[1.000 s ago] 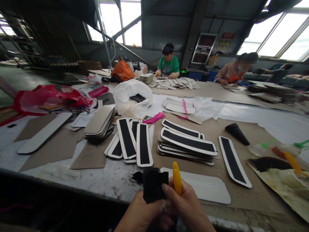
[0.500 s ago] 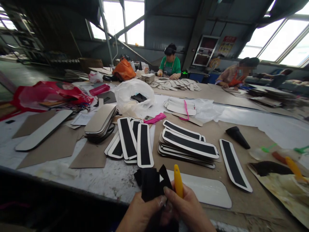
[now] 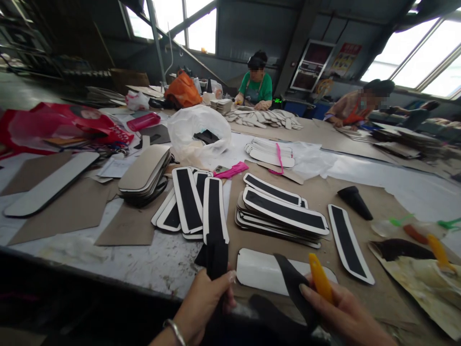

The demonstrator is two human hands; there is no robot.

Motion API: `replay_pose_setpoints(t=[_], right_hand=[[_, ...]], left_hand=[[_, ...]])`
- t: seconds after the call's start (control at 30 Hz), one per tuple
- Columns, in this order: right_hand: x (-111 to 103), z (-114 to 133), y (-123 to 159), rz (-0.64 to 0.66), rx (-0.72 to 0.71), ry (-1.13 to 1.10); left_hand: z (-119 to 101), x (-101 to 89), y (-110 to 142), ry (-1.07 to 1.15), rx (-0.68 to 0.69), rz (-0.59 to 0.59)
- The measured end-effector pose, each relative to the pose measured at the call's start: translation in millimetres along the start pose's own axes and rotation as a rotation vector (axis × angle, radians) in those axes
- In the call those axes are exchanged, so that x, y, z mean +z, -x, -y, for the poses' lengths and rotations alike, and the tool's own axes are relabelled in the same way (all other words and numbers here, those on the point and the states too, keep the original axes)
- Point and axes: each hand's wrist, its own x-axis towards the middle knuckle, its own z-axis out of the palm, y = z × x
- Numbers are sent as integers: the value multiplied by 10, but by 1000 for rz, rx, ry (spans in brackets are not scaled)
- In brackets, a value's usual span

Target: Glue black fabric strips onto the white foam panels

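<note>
My left hand [image 3: 201,302] is closed around a bundle of black strips [image 3: 217,257] at the table's near edge. In my right hand [image 3: 340,307] a single black strip [image 3: 292,278] is pinched, along with a tool whose yellow handle [image 3: 320,278] sticks up; its working end is hidden. That strip hangs across a bare white panel [image 3: 254,266] lying on brown board. Behind the panel is a stack of white-edged panels with black centres [image 3: 284,211]. More such panels [image 3: 187,199] lie overlapped beyond my left hand, and one [image 3: 351,245] rests alone to the right.
A stack of plain panels [image 3: 144,168] and a long white panel [image 3: 54,185] are on the left. An open plastic bag [image 3: 180,134] sits behind. A black cone-shaped object [image 3: 355,202] and a second yellow handle [image 3: 440,252] are at right. Co-workers sit across the table.
My hands have moved apart. The right one has drawn a single black strip away to the right over the white panel, while the left keeps the bundle. The view has shifted slightly.
</note>
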Motion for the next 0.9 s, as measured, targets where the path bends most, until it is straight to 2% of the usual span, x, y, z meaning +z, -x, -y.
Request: replay_pose_setpoints(t=[0.07, 0.17, 0.27, 0.37, 0.47, 0.57, 0.73, 0.9], right_hand=[[-46, -19, -22, 60, -67, 166], [-35, 70, -78, 174, -189, 303], [38, 230, -182, 309, -239, 398], [131, 331, -347, 344, -252, 495], [213, 334, -529, 346, -218, 636], [259, 309, -667, 401, -155, 720], [224, 325, -777, 494, -110, 711], [136, 349, -810, 576, -74, 675]], left_hand=[[-32, 27, -67, -40, -5, 13], [-92, 53, -141, -107, -21, 49], [-144, 73, -188, -163, -45, 76], [-167, 94, -217, -192, -60, 76], [-172, 109, -237, -199, -68, 56], [-173, 116, -263, -233, -70, 27], [-174, 152, -306, -349, -64, -56], [-200, 211, -254, -386, -51, -72]])
